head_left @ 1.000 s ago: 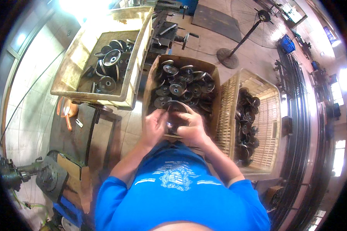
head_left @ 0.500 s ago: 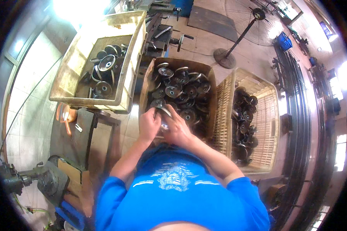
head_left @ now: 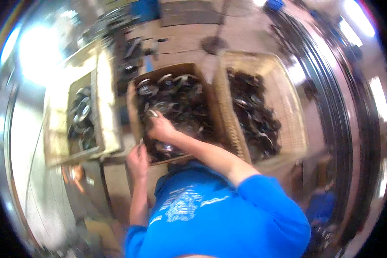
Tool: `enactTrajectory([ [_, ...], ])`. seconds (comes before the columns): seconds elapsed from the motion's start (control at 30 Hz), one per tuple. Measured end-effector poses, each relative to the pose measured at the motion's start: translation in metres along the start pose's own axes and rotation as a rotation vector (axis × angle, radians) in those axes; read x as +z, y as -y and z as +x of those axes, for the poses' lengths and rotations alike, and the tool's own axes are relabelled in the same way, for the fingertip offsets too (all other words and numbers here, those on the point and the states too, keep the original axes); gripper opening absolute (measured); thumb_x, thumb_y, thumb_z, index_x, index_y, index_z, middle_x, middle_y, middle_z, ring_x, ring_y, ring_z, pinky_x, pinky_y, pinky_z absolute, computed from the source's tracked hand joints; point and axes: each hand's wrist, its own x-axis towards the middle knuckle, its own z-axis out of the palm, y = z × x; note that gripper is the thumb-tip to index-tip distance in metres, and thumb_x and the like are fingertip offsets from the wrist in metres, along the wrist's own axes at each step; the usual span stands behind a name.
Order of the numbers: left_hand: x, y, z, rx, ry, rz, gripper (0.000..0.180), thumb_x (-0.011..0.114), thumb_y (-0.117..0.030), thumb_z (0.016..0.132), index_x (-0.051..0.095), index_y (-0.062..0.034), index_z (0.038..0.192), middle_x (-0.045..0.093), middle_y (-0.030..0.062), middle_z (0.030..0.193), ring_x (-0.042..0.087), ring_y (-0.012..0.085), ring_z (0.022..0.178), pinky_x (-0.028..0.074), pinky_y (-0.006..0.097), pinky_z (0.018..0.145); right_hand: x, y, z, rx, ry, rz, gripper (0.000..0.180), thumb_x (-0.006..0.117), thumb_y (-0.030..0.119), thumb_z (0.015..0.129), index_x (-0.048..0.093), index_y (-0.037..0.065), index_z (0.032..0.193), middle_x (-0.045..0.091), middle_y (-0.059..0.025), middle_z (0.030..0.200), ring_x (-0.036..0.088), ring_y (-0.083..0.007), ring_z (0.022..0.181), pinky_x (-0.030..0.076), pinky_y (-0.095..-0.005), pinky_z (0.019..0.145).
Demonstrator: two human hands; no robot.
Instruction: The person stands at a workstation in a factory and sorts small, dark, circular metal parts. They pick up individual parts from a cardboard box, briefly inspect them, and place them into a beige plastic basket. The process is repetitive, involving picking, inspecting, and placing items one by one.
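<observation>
A cardboard box [head_left: 132,101] in the middle holds several dark, round metal wheels [head_left: 146,87] with shiny rims. My right hand [head_left: 160,127] reaches over the box's left part, its fingers closed on a metal wheel [head_left: 152,113] of which only a bright rim shows. Lower down, by the box's near left edge, is my left hand [head_left: 137,160]. Its fingers are pressed together; blur hides what, if anything, they hold.
A cream plastic crate [head_left: 107,103] with several similar wheels stands left of the box. To the right is a slatted cream crate [head_left: 294,109], also holding dark parts. An orange-handled tool [head_left: 75,176] lies at lower left. Long dark bars [head_left: 331,112] run along the right.
My hands, together on one wheel before, are now apart. The right has moved left over the box, the left down and leftward. The whole view has shifted and blurred.
</observation>
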Motion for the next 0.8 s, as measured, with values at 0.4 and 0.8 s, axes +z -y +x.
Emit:
enactTrajectory([
  [0.4,-0.028,0.011,0.012,-0.015,0.046,0.082,0.022,0.048,-0.019,0.089,0.056,0.0005,0.083,0.044,0.0006,0.051,0.043,0.0084,0.044,0.032,0.023,0.040,0.035,-0.048,0.087,0.195,-0.118,0.255,0.031,0.061,0.020,0.055,0.067,0.004,0.082,0.064,-0.0181,0.082,0.063,-0.0327,0.080,0.051,-0.0361,0.074],
  [0.8,-0.020,0.019,0.006,-0.122,0.105,-0.200,0.017,0.054,-0.018,0.088,0.056,-0.0007,0.088,0.043,0.0001,0.050,0.044,0.0088,0.040,0.033,0.021,0.036,-0.351,-0.196,-0.141,0.404,-0.149,-0.162,0.019,0.056,0.018,0.073,0.062,0.000,0.069,0.059,-0.0039,0.065,0.054,-0.0115,0.055,0.043,-0.0256,0.048],
])
